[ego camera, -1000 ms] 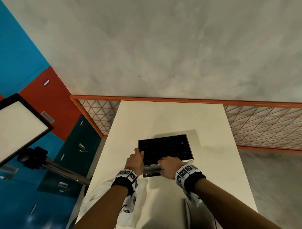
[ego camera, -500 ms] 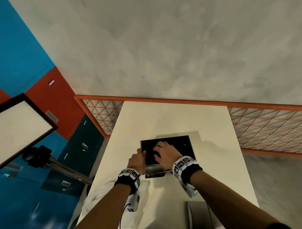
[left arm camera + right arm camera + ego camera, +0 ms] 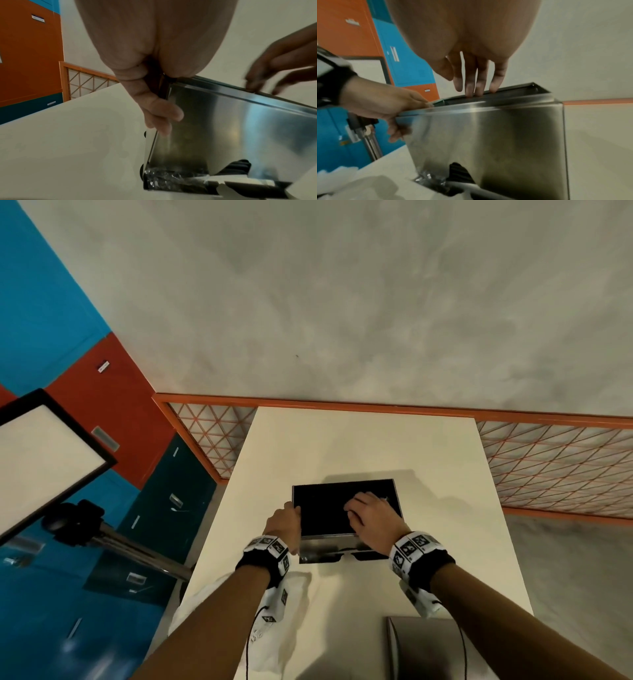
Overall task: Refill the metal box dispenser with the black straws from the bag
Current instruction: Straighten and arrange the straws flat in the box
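Note:
The metal box dispenser (image 3: 325, 547) stands lidless in the middle of the white table (image 3: 359, 446). Black straws (image 3: 322, 508) fill its dark open top and show in the front cutout (image 3: 238, 167). My left hand (image 3: 286, 518) grips the box's left top corner, thumb over the rim and fingers (image 3: 159, 115) down the side wall (image 3: 223, 128). My right hand (image 3: 368, 508) hovers over the right part of the opening. Its straight fingers (image 3: 476, 83) point down and touch the top inside the rim, holding nothing. The white bag (image 3: 219, 604) lies under my left forearm.
A grey metal lid (image 3: 421, 645) lies at the table's near right edge. Crumpled clear plastic (image 3: 168, 175) sits in the dispenser's front tray. An orange lattice rail (image 3: 548, 460) runs behind the table, and a light panel on a stand (image 3: 44, 453) is at the left.
My right hand left the box's front edge, went over the open top and slid to the right. My left hand kept its grip on the left corner.

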